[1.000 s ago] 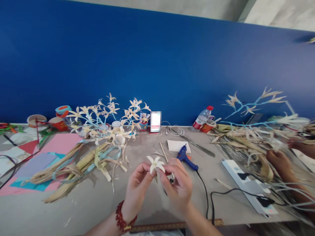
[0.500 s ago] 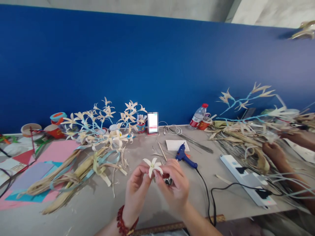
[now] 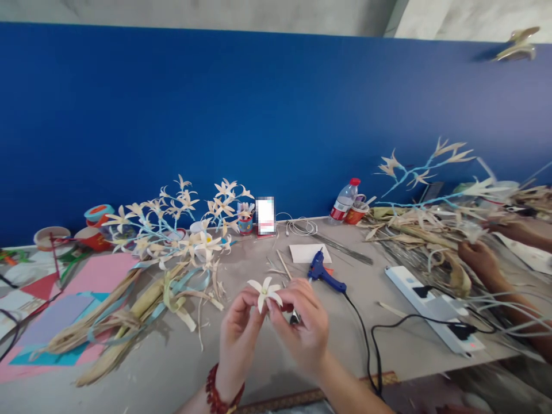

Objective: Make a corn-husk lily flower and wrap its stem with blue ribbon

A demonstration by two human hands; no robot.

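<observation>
A cream handmade flower [image 3: 264, 292] with several narrow pointed petals sits between my two hands, low in the middle of the view. My left hand [image 3: 240, 325] pinches it from the left; a dark red bead bracelet circles that wrist. From the right, my right hand [image 3: 302, 322] pinches the petals with thumb and forefinger. Something small and dark shows under the right fingers, too hidden to name. Just beyond the right hand, a blue hot glue gun [image 3: 324, 273] lies on the grey table [image 3: 267, 368]. A white card [image 3: 308, 253] is partly under its nozzle.
Flower branches [image 3: 172, 221] and dried husk bundles [image 3: 142, 307] lie left, beside coloured paper [image 3: 101, 273]. A power strip [image 3: 431, 310] with cables lies right, near a co-worker's hands [image 3: 478, 259]. A phone [image 3: 265, 215] and a bottle [image 3: 344, 201] stand along the blue wall.
The view has shifted slightly. Both my hands keep their pinch on the flower, which looks turned or tilted only a little.
</observation>
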